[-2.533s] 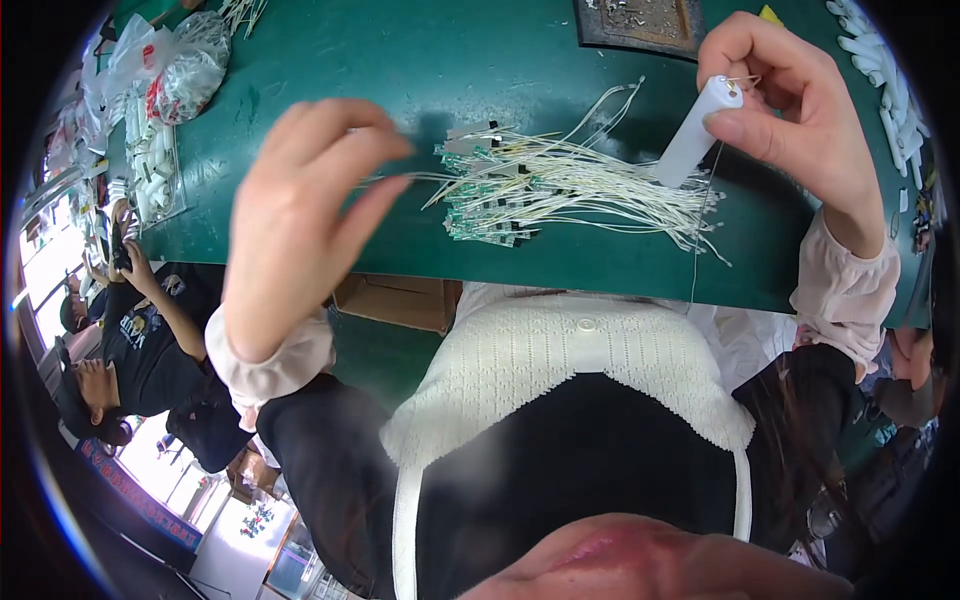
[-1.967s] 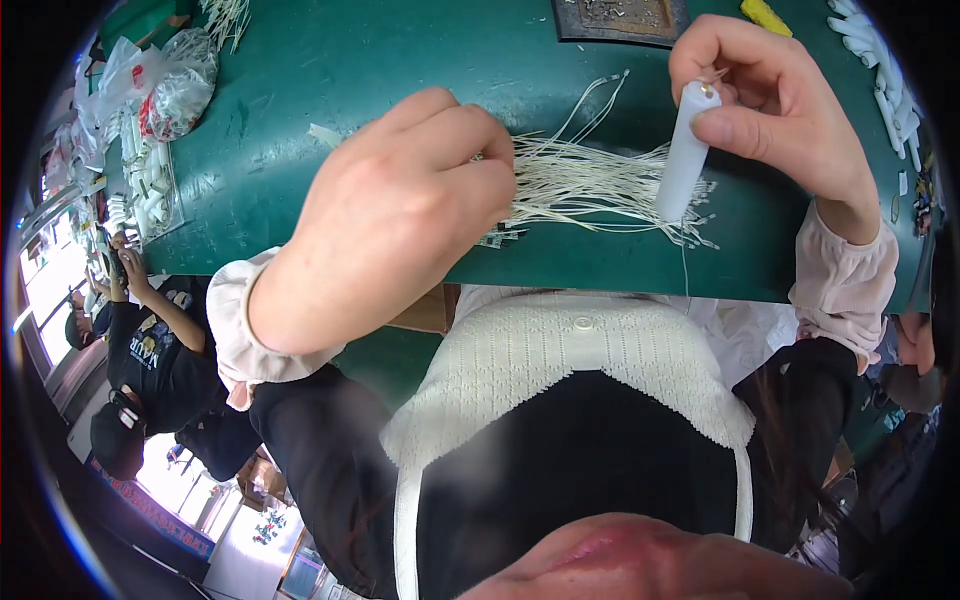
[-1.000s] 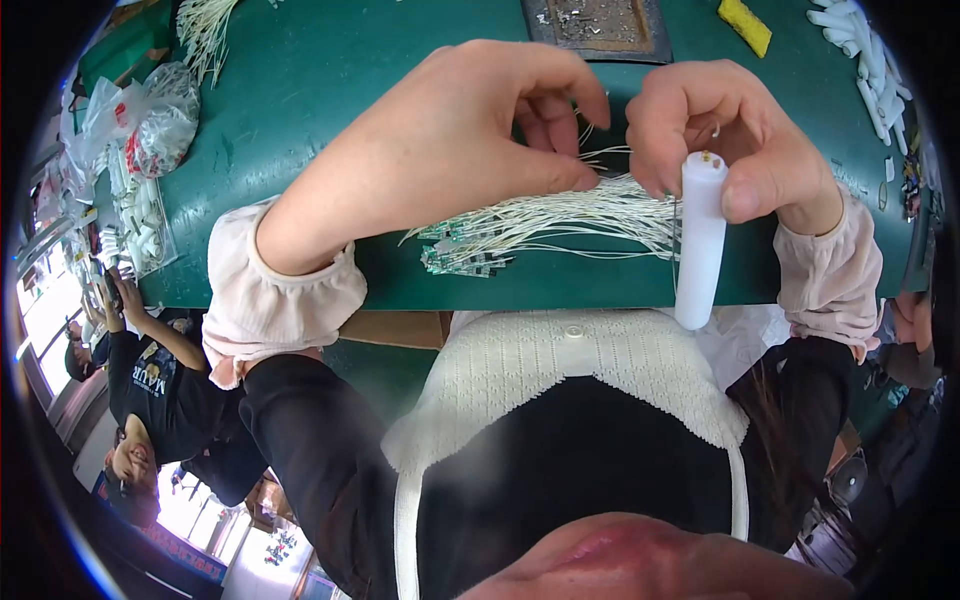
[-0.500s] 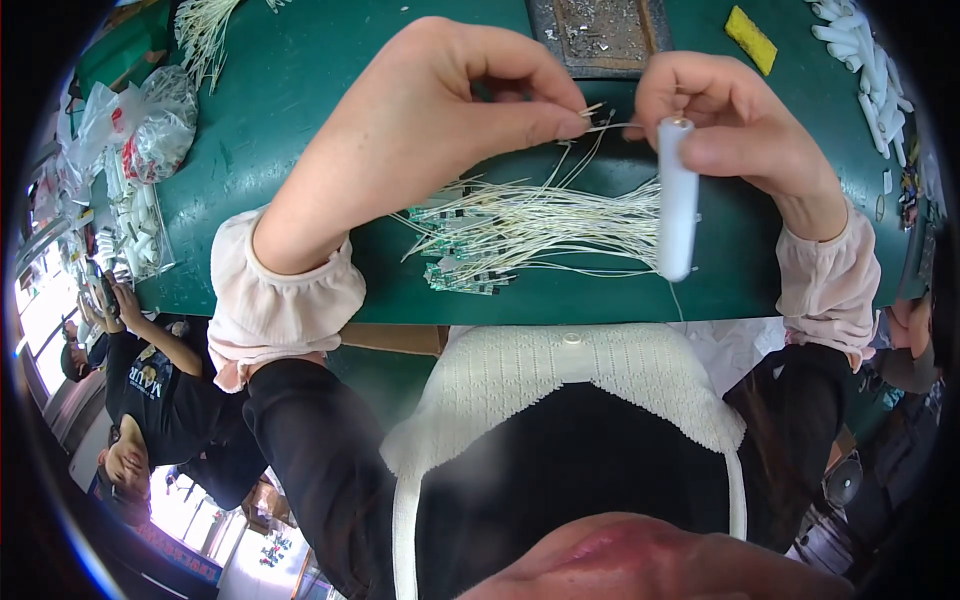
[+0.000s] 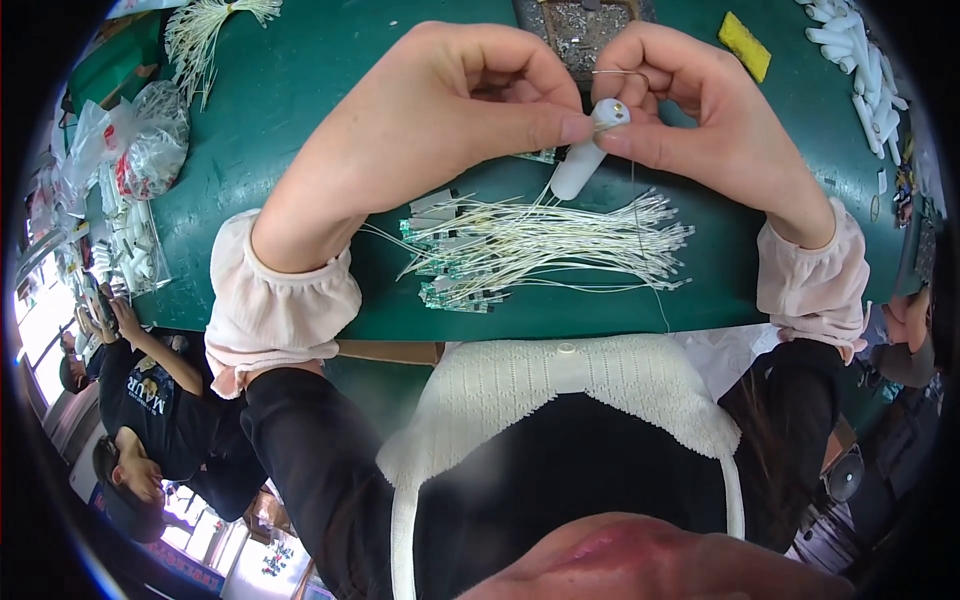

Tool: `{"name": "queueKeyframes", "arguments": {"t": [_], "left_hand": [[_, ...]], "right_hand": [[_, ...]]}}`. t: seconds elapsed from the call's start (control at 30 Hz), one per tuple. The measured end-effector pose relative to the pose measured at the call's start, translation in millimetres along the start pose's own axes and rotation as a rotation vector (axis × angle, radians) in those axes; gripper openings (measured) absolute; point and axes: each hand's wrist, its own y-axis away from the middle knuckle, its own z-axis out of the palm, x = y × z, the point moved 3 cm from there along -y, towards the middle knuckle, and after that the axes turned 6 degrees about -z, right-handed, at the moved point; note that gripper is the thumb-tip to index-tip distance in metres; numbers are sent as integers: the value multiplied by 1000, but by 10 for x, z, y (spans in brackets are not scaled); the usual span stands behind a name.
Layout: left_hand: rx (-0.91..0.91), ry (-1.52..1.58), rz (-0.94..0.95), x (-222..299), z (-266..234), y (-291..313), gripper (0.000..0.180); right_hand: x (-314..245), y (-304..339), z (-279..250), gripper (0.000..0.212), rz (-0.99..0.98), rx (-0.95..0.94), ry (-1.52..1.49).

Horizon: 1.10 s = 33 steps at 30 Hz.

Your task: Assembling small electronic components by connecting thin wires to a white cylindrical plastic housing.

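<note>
My left hand (image 5: 500, 105) and my right hand (image 5: 680, 105) meet above the far middle of the table. Between them tilts a white battery-like cylinder (image 5: 577, 170), with small gold-coloured contacts on its upper end. My right thumb and fingers grip it near that end; a thin silvery wire (image 5: 633, 172) loops out from the same hand. My left hand is pinched closed at the cylinder's top on thin pale wire ends, mostly hidden by the thumb. A small green circuit board (image 5: 543, 155) shows beneath the left hand. Nearer me lies a bundle of pale wires (image 5: 560, 240) with circuit boards at its left end.
Beyond my hands sits a dark tray (image 5: 580, 40) with metal scraps. To its right are a yellow sponge (image 5: 745, 46) and a pile of white cylinders (image 5: 872, 85). More wires (image 5: 208, 40) and plastic bags (image 5: 155, 140) lie at left. A co-worker (image 5: 150, 410) sits at far left.
My right hand has moved left, bringing the cylinder against my left fingertips. The cylinder has swung from upright to tilted, its contact end now facing up. The view has shifted slightly.
</note>
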Motion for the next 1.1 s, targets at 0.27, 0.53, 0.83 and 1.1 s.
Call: {"name": "queueKeyframes", "arguments": {"t": [0.27, 0.53, 0.83, 1.1], "left_hand": [[-50, 271, -15, -115, 65, -83, 5], [-362, 17, 877, -391, -124, -272, 4], [-195, 336, 286, -408, -167, -346, 1], [-2, 669, -80, -366, -144, -194, 4]], "right_hand": [[18, 32, -34, 29, -78, 71, 150], [-159, -97, 63, 24, -22, 69, 169], [276, -414, 124, 21, -526, 29, -150], [-122, -71, 21, 16, 66, 110, -74]]}}
